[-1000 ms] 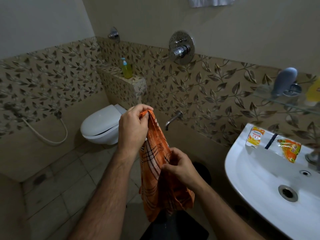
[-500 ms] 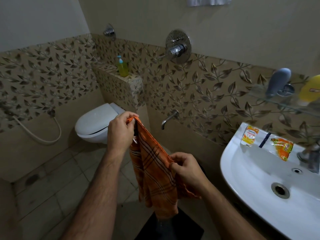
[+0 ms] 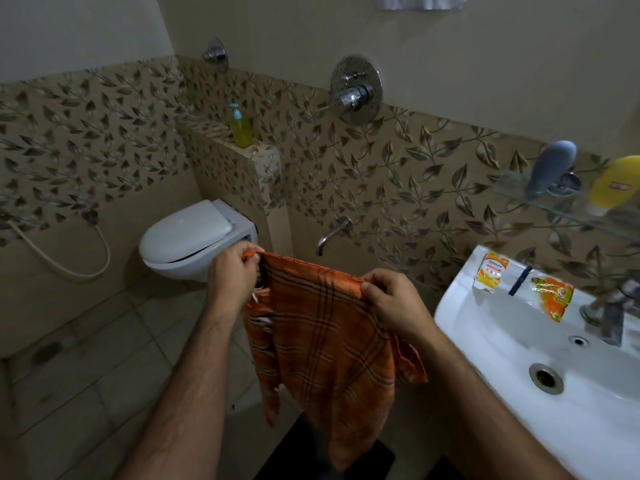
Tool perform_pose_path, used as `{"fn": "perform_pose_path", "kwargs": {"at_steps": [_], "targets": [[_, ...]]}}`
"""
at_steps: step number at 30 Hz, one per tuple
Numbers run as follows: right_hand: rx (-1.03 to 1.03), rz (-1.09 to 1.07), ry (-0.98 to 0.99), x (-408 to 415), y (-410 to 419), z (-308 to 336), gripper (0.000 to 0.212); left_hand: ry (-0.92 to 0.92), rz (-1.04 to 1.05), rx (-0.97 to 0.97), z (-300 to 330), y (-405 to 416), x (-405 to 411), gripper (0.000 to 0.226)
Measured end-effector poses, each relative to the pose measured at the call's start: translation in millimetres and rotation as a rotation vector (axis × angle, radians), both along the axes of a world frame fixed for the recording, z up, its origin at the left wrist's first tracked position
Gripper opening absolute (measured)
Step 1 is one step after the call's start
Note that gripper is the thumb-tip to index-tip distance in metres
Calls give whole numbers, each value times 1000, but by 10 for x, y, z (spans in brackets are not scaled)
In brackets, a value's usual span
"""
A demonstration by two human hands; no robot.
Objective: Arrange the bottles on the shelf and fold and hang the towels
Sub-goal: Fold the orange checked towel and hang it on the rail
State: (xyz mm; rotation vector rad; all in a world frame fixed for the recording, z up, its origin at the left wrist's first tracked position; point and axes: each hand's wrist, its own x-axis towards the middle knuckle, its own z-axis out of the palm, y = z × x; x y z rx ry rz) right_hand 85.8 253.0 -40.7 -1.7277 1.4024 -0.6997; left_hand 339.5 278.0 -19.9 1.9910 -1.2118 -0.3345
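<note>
Orange plaid towel [image 3: 325,344] with dark stripes, frayed left edge, hanging in air above floor, spread by its top edge; left hand [image 3: 231,278] pinches top left corner, right hand [image 3: 391,303] pinches top edge further right, fingers of both clamped on cloth; glass shelf [image 3: 568,209] at right carries grey bottle [image 3: 550,168] and yellow bottle [image 3: 613,185], white sink [image 3: 491,393] below, tiled bathroom, toilet [image 3: 194,237] behind

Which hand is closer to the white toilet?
The left hand. It grips the orange towel right in front of the toilet, while the right hand pinches the towel's top edge farther away, toward the sink.
</note>
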Motion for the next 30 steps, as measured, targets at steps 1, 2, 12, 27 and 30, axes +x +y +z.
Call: {"fn": "perform_pose_path", "kwargs": {"at_steps": [1,2,12,27,30], "targets": [[-14,0,0,5,-27,53,16,26,-8,40,-59,-1,2,15],[-35,0,5,17,-44,106,16,52,-15,75,-110,1,0,13],[-226,-53,292,233,-102,231,16,438,-161,109,-457,177,-134,56],[-290,96,303,225,70,154,15,445,-432,114,-336,54,-815,14],[-209,90,245,177,59,142,14,252,-311,89,-226,92,-887,6]]}}
